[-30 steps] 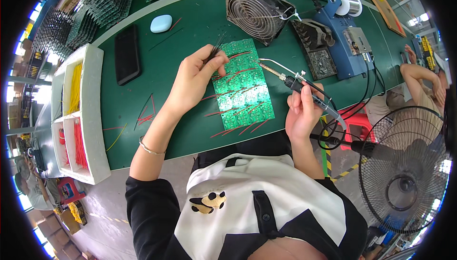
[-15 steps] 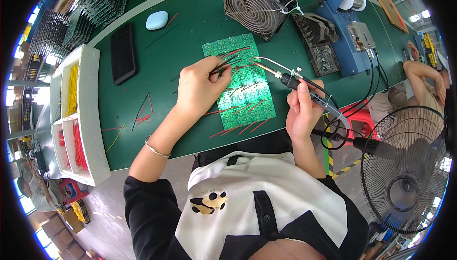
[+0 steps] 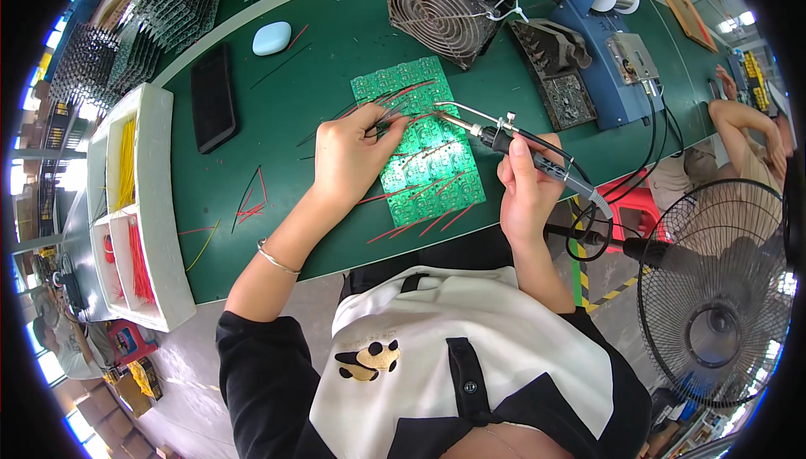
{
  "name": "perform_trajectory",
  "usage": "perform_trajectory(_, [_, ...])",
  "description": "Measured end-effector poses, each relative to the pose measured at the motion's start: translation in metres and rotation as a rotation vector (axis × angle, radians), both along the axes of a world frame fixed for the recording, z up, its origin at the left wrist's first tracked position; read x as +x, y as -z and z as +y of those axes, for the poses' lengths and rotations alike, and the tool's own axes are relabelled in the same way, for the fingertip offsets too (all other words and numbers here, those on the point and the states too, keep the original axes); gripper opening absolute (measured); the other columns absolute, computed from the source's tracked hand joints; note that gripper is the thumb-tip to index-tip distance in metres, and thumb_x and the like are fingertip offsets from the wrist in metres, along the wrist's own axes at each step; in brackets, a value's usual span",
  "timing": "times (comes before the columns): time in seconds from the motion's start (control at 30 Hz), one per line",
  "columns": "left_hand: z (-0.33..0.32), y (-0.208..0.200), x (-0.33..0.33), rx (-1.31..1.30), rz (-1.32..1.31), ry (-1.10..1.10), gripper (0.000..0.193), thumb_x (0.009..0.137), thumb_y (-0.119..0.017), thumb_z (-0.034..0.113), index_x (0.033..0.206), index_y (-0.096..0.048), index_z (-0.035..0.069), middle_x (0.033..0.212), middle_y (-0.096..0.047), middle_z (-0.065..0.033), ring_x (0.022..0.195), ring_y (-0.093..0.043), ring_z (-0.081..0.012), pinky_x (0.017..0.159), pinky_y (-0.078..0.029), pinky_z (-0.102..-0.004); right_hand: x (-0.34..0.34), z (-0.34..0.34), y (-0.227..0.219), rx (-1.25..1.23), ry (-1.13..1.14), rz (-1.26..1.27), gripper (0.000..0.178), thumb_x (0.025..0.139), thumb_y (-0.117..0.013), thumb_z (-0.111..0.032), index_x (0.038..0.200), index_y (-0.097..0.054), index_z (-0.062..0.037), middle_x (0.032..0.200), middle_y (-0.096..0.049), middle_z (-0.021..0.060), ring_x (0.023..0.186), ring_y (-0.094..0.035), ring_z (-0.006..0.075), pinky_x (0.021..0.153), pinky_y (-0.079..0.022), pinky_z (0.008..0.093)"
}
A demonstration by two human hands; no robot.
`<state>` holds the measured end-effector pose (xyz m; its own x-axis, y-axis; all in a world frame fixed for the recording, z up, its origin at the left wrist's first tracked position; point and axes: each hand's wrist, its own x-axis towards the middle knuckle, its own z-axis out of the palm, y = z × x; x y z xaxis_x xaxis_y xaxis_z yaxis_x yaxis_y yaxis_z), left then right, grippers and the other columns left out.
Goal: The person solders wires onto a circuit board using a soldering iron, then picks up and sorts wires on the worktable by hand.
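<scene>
Your left hand (image 3: 351, 152) pinches dark wires (image 3: 388, 115) above the green circuit board (image 3: 432, 172); your right hand (image 3: 531, 186) grips a soldering iron (image 3: 497, 139), tip (image 3: 445, 115) over the board. On the far side stands a fan (image 3: 432, 10); a phone (image 3: 213, 98) lies left.

black phone (image 3: 215, 98) lay at left, pale blue case (image 3: 272, 38) sat beyond it, grimy box fan (image 3: 441, 10) stood far middle, red stool (image 3: 634, 207) sat right, caged pedestal fan (image 3: 714, 325) stood near right

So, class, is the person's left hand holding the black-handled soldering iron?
No, the right hand holds the black-handled soldering iron; the left hand pinches thin black wires.
</scene>
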<state>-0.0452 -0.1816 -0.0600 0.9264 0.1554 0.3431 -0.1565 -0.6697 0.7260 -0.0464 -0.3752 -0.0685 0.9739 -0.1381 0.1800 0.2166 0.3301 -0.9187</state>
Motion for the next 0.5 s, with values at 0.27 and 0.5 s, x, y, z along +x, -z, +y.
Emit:
perform_trajectory(0.27, [-0.0021,0.0,-0.0005,0.013,-0.024,0.011,0.01,0.07,-0.07,0.008,0.072,-0.064,0.0,0.048,-0.048,-0.001,0.042,-0.028,-0.0011,0.038,-0.025,-0.0194,-0.001,-0.0003,-0.0002,-0.019,-0.018,0.001,0.006,0.085,-0.054,-0.008,0.086,-0.05,-0.0033,0.067,-0.046,-0.0013,0.048,-0.038,0.0025,0.043,-0.029,0.0179])
perform_trajectory(0.5, [-0.002,0.0035,0.0008,0.009,-0.077,0.03,0.012,0.07,-0.07,0.009,0.073,-0.064,0.0,0.048,-0.045,-0.0034,0.042,-0.031,-0.0028,0.039,-0.027,-0.0203,-0.0005,-0.0002,0.0005,-0.008,-0.001,-0.006,0.011,0.083,-0.058,-0.01,0.086,-0.05,-0.0034,0.062,-0.048,0.0,0.048,-0.041,0.0037,0.041,-0.03,0.0171])
